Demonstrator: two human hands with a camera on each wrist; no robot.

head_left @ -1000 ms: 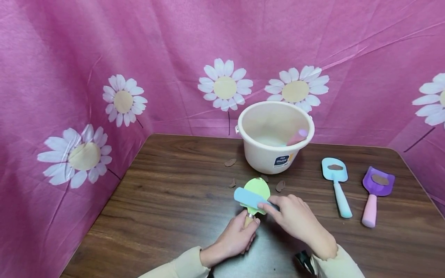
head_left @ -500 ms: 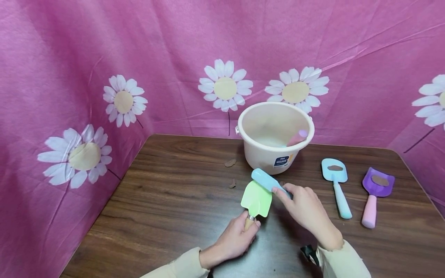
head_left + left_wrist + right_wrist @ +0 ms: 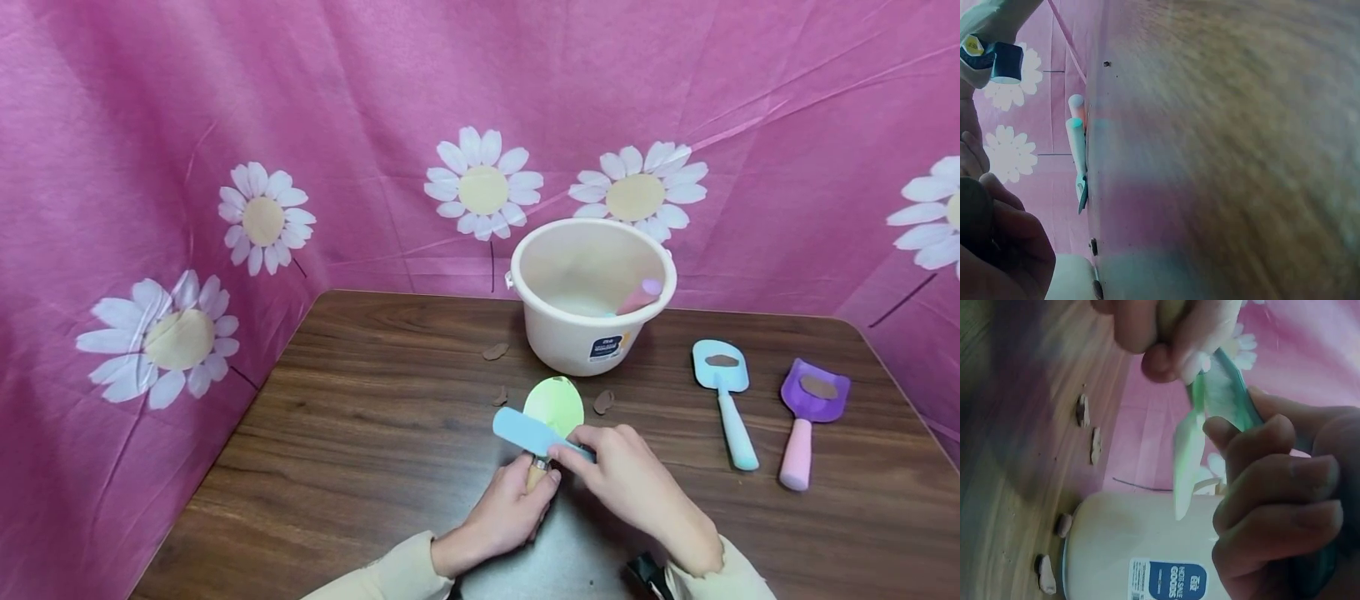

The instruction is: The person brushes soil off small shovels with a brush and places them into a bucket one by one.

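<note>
My left hand (image 3: 513, 504) grips the wooden handle (image 3: 537, 475) of a small trowel with a light green blade (image 3: 553, 402). In my right hand (image 3: 626, 479) is a light blue brush (image 3: 525, 432), pinched between thumb and fingers. The brush lies across the lower part of the green blade and hides it there. Pale bristles (image 3: 1219, 390) show under the brush in the right wrist view, close against the trowel. A dark brown speck (image 3: 558, 379) shows at the blade's tip. The left wrist view shows only part of my left hand (image 3: 1013, 244), with the trowel mostly hidden.
A white bucket (image 3: 558, 342) with a pink-handled tool (image 3: 637, 297) inside stands behind the trowel. Brown flakes (image 3: 496, 352) lie on the wooden table (image 3: 337, 450) nearby. To the right are a light blue shovel (image 3: 731, 417) and a purple scoop (image 3: 828, 408), each bearing a brown piece.
The brush swung off toward the blade's upper right edge, then returned leftward and lower, now near the handle end. The green blade tipped up, then back down. My left hand keeps its grip.
</note>
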